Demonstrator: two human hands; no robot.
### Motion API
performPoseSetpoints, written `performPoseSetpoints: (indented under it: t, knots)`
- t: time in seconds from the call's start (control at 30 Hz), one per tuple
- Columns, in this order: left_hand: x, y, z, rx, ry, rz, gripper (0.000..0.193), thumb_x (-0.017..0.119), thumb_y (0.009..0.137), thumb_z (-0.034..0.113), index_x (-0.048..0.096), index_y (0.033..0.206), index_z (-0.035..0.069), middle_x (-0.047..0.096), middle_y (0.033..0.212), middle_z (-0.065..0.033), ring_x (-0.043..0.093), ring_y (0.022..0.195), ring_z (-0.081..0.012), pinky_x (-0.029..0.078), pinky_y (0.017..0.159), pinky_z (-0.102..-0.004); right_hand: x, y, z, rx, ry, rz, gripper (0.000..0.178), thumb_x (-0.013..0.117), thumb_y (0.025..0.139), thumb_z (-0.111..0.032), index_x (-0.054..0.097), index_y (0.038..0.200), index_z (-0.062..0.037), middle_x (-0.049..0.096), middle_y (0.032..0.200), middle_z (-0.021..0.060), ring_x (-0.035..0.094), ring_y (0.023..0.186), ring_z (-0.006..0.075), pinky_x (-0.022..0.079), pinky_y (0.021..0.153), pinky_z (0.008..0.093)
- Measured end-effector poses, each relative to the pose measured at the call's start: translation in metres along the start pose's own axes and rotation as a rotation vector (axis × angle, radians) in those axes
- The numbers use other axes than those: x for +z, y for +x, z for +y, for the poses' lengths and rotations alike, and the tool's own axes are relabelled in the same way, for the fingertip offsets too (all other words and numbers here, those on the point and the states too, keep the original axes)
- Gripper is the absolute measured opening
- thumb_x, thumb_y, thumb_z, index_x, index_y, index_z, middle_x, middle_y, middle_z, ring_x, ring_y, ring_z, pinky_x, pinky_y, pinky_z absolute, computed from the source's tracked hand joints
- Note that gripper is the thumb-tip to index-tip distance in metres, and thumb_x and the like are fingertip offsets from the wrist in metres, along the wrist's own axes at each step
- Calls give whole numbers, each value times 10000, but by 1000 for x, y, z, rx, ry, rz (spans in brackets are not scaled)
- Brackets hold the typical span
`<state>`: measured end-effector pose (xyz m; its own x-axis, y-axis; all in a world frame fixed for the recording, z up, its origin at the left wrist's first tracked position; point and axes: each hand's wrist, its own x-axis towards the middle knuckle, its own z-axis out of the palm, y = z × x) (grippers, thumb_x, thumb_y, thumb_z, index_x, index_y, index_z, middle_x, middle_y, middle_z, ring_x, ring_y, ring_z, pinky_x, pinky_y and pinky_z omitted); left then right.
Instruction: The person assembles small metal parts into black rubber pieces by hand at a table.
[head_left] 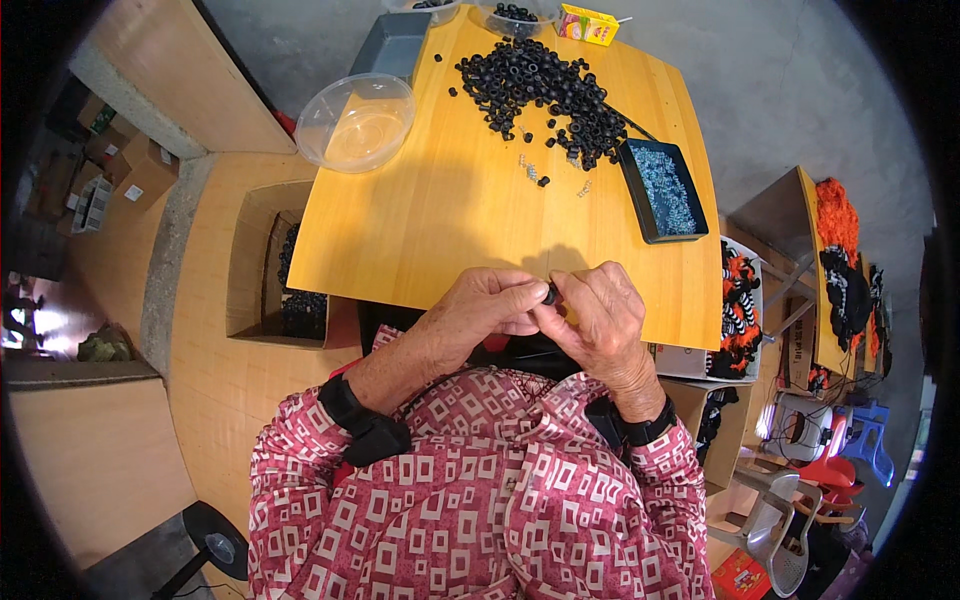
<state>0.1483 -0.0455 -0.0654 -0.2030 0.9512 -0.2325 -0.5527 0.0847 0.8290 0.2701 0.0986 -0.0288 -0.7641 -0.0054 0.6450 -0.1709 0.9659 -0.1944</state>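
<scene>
Grey wall (770, 90) is backing a yellow wooden table (400, 240) in the head view, the only one I am watching. Just over the near edge, I am seeing the left hand (495, 300) and the right hand (600, 315) meeting, thumbs and fingers of both pinching a small black piece (549, 294). It is lying right between the fingertips, neither hand being clearly nearer; skin is covering much of it, so I am not making out its long axis. Beyond the grip, a heap of black rings (540, 80) is lying straight ahead. Ahead and rightward, closer to the right hand, a black tray (638, 196) is holding tiny bluish parts (664, 188). Ahead and leftward, a clear bowl (358, 124) is standing.
</scene>
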Motion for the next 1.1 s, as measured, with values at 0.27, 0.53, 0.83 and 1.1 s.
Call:
performPoseSetpoints:
  t: [0.27,0.53,0.83,1.1]
  knots:
    - [9,2,3,-8,-64,119,250,599,958,258,642,1058,32,659,938,-30,638,851,-87,536,816,-250,0,-1,1,4,6,-4,278,781,696,-101,633,900,17,529,712,88,534,638,252,446,593,360]
    - [2,4,-4,101,-46,120,229,637,924,210,661,1031,9,663,918,-36,629,827,-86,526,769,-235,-1,8,-4,-21,7,-15,268,787,702,-125,624,876,-3,515,719,82,524,660,262,435,594,360]
    - [6,1,-1,122,62,177,252,620,891,220,671,928,-25,659,801,-27,590,737,-81,472,676,-233,-8,16,-11,-54,9,-148,247,772,684,-110,594,823,-10,513,721,114,510,650,296,417,588,394]
    - [3,15,-12,206,-17,52,228,628,882,212,649,883,-15,623,722,-17,546,627,-69,446,564,-210,-6,18,-2,-119,-47,-120,245,747,677,-87,513,693,-17,447,661,122,453,610,312,364,541,413]
